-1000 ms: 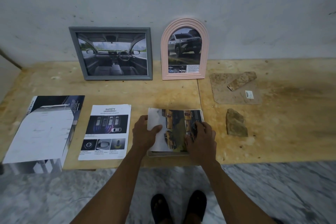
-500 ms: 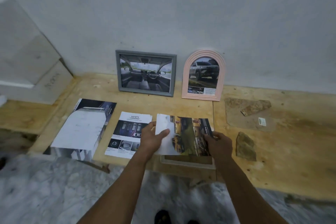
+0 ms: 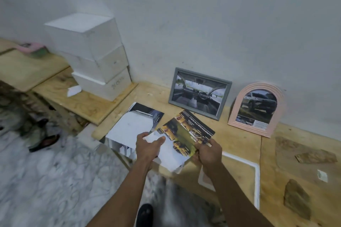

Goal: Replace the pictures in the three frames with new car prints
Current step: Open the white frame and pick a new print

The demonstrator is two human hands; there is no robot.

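A car print (image 3: 186, 134) is held above the board's (image 3: 239, 145) near edge, pinched by the left hand (image 3: 147, 146) and right hand (image 3: 208, 150); a white frame (image 3: 255, 180) lies flat beneath

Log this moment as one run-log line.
left hand: grips car print | right hand: grips same print | print: above white frame | grey frame, pink arched frame: filled, against wall

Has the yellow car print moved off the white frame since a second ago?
Yes. The print, held by both hands, is lifted up and left of the white frame.
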